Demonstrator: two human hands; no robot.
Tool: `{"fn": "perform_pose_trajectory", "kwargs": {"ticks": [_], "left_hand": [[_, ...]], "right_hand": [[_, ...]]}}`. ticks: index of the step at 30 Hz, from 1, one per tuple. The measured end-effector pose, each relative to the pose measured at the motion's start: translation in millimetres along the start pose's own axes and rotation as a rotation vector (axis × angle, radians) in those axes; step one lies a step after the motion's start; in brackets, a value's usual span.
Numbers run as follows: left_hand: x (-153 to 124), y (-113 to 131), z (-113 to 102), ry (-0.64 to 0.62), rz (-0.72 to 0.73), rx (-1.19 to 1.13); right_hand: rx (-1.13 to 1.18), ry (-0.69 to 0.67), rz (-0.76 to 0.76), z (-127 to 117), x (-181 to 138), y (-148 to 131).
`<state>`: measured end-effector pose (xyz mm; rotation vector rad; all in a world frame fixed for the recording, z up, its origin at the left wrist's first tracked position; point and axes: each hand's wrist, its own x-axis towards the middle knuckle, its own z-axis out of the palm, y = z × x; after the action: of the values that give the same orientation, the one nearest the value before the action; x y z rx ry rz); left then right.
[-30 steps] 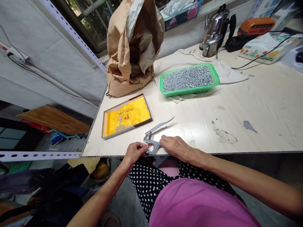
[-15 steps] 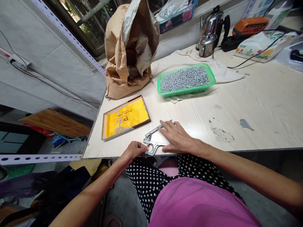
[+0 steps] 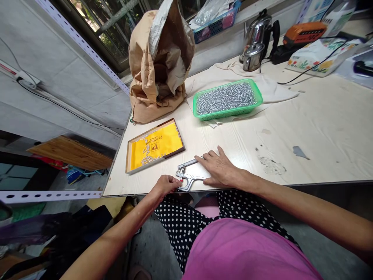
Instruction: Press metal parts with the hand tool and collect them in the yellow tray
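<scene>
Pinches with the left hand (image 3: 167, 184) at the mouth of the grey pliers (image 3: 190, 181), with a closed grip beside a small red part (image 3: 182, 180); cannot make out anything between the fingertips. Spreads the right hand (image 3: 218, 169) across both handles (image 3: 188, 162) in a wide, unsqueezed grip. Has the pliers flat on the tabletop (image 3: 241, 144) by its front edge, near the shallow box (image 3: 175, 152). Looks to be at the lining-up step. Likely calls next for a steady left pinch, fingertips clear, and an even right-hand squeeze.
</scene>
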<state>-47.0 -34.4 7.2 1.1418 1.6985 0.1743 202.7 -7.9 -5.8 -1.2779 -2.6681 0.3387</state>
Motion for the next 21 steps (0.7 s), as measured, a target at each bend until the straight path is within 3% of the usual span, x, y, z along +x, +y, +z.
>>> {"fn": "perform_pose_trajectory", "kwargs": {"ticks": [5, 7, 10, 12, 16, 19, 21], "left_hand": [[-3, -1, 0, 0.016, 0.007, 0.097], [-10, 0, 3, 0.112, 0.070, 0.262], [-22, 5, 15, 0.359, 0.367, 0.566], [-24, 13, 25, 0.403, 0.608, 0.709], [-5, 33, 38, 0.243, 0.914, 0.869], [14, 46, 38, 0.074, 0.997, 0.944], [21, 51, 36, 0.025, 0.997, 0.993]], "right_hand": [[0.006, -0.001, 0.015, 1, -3, -6], [0.020, 0.002, 0.015, 1, -5, -8], [0.044, 0.036, -0.001, 4, -8, -10], [0.045, 0.070, -0.008, 8, -8, -11], [0.074, 0.105, -0.008, 13, -11, -8], [0.100, 0.099, -0.010, 9, -17, -3], [0.100, 0.073, 0.030, 5, -23, -1]]}}
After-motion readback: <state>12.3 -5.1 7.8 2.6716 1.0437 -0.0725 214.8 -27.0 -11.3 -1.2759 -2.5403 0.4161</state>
